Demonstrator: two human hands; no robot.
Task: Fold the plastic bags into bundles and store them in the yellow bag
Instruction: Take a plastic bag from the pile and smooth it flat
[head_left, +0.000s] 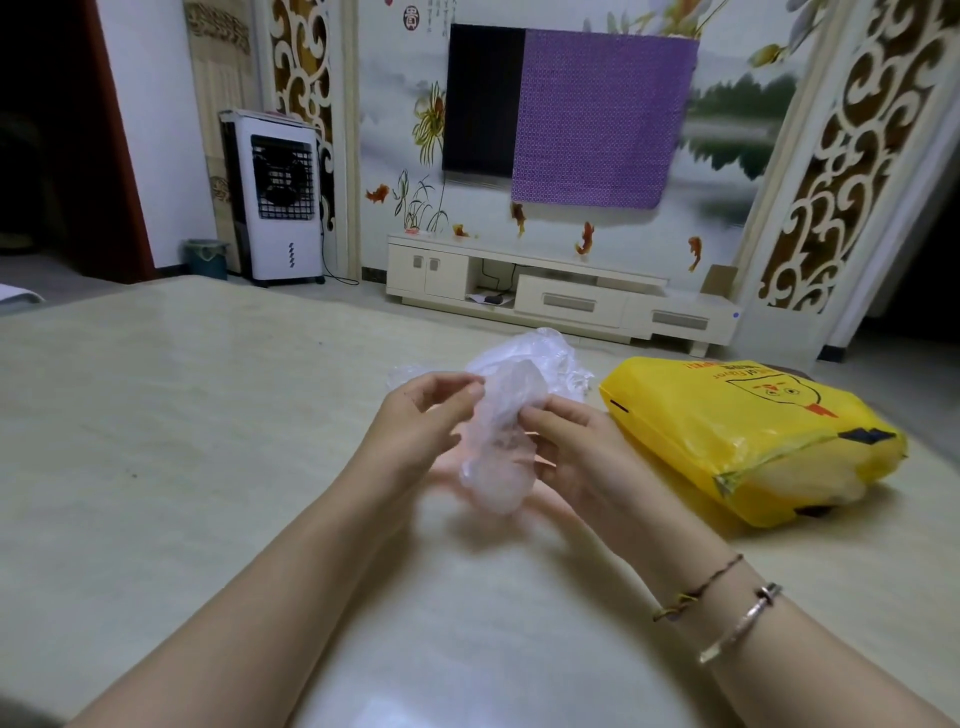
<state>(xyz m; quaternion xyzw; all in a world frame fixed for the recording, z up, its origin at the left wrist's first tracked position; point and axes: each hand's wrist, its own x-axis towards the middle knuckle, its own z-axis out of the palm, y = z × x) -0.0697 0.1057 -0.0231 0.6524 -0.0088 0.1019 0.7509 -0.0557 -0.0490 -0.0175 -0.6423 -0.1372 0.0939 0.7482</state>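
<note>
A clear plastic bag (498, 441) hung between the two hands above the table (182, 415); its upper part was pinched from the left by the fingertips (470, 387) of the left hand (421, 421), thumb and fingers closed together on the film, and from the right by the right hand (571, 447), whose fingers were likewise clamped on the bag's edge; the lower part of the bag drooped free below both grips, just above the tabletop. The bag was thin, translucent and crumpled, gathered into a loose lengthwise bunch; whether it had any fold in it could not be told. Behind it, further along the table, lay a heap of more clear plastic bags (545, 358), rumpled and whitish. The yellow bag (737, 431) lay on its side to the right of the hands, near the right hand but apart from it, bulging, with red and black print on its face. Both forearms reached forward from the lower edge of view, converging at the bag; the right wrist bore a cord bracelet (698, 587) and a silver bangle (740, 623).
</note>
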